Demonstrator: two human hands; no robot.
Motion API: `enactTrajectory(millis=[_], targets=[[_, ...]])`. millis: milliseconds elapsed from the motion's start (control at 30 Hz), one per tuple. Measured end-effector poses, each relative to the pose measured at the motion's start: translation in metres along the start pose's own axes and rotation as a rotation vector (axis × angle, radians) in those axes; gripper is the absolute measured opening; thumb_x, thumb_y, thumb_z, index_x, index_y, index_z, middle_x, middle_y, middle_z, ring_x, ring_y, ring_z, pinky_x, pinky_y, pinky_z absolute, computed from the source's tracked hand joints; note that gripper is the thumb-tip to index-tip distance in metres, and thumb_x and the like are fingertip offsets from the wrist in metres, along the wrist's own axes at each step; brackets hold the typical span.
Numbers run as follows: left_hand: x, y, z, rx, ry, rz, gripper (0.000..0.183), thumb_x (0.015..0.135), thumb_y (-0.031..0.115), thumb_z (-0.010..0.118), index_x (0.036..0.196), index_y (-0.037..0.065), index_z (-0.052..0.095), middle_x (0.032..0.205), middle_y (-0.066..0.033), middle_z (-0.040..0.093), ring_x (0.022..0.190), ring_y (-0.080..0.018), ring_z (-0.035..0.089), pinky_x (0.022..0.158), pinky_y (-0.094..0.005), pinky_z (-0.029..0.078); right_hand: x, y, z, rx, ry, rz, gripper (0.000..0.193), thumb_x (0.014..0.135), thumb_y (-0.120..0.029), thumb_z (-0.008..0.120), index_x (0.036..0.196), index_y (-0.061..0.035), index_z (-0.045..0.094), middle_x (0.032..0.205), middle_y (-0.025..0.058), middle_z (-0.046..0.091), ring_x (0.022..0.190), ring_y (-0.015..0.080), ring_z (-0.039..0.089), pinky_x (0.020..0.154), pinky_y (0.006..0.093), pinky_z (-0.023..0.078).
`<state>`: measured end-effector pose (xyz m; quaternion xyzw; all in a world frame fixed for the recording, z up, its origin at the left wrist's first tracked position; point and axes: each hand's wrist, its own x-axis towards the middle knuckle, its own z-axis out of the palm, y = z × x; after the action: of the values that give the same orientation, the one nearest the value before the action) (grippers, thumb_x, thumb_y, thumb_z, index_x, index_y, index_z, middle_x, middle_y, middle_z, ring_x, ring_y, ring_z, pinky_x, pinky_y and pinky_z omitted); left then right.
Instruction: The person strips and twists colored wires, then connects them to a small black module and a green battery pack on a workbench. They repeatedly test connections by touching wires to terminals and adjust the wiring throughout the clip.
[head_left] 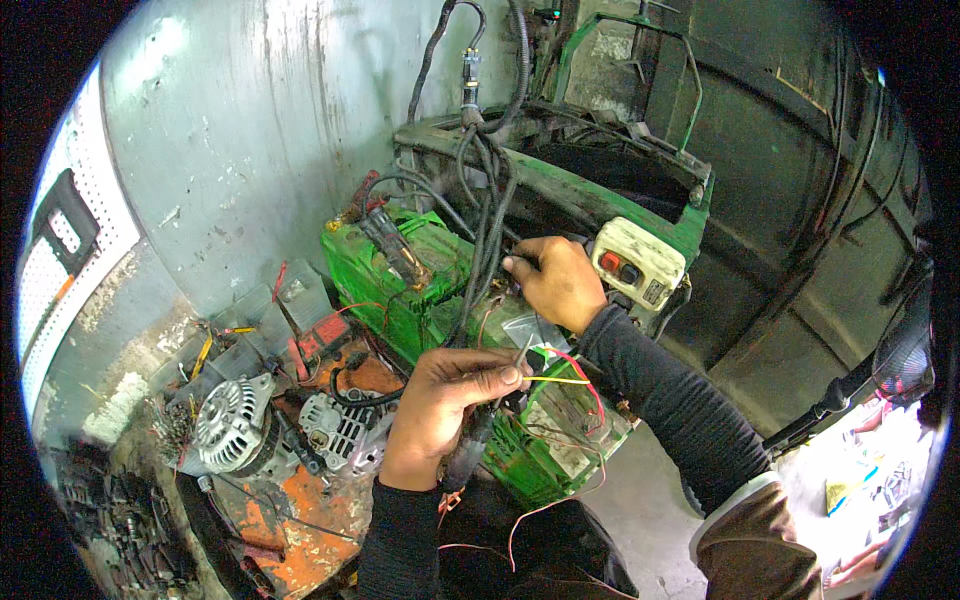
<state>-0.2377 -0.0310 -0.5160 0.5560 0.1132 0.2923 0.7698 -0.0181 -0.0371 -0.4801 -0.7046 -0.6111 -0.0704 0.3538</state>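
Observation:
My left hand (450, 400) is closed in a pinch. Between its thumb and fingers are thin wires, with a yellow wire (555, 380) and a red wire (590, 385) reaching out to the right. Farther off, my right hand (562, 285) has its thumb and forefinger pressed together beside the hanging black cables (485, 215); whatever lies in that pinch is too small and dark to tell. Below and around both hands stand green batteries, one behind (450, 255) and one nearer (525, 470). A small clear plastic bag (535, 330) lies between the hands.
Right of my right hand, a cream switch box (645, 260) with a red and a black button sits on a green metal frame (685, 235). Two alternators (235, 425) (335, 430), a red-cased device (325, 335) and clear bins (300, 295) crowd the orange bench (310, 510) at left.

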Motion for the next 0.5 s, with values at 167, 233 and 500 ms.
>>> enactTrajectory(millis=[167,233,500], targets=[[0.003,-0.004,-0.011,-0.143,0.058,-0.032,0.022,0.087,0.006,0.072,0.104,-0.008,0.073,0.094,-0.0132,0.074,0.087,-0.0178,0.069,0.084,-0.0268,0.052,0.002,0.007,0.012,-0.071,0.037,-0.037,0.024,0.086,-0.017,0.067,0.100,0.0012,0.073,0.091,0.0287,0.068,0.089,0.0453,0.068,0.084,0.0519,0.053],[0.004,-0.006,-0.013,-0.134,0.054,-0.028,0.021,0.087,0.005,0.072,0.103,-0.008,0.073,0.093,-0.0134,0.074,0.087,-0.0179,0.069,0.084,-0.0269,0.052,0.001,0.008,0.010,-0.039,-0.022,0.011,0.024,0.087,-0.018,0.067,0.099,0.0013,0.073,0.088,0.0292,0.068,0.087,0.0455,0.068,0.083,0.0526,0.053],[-0.003,-0.010,-0.019,-0.114,0.090,-0.032,0.025,0.083,0.014,0.073,0.099,-0.005,0.074,0.091,-0.0112,0.074,0.084,-0.0193,0.069,0.084,-0.0300,0.051,-0.016,-0.004,-0.010,-0.005,-0.182,-0.025,0.027,0.095,-0.026,0.065,0.103,-0.0010,0.073,0.090,0.0235,0.070,0.083,0.0393,0.069,0.076,0.0447,0.052]])
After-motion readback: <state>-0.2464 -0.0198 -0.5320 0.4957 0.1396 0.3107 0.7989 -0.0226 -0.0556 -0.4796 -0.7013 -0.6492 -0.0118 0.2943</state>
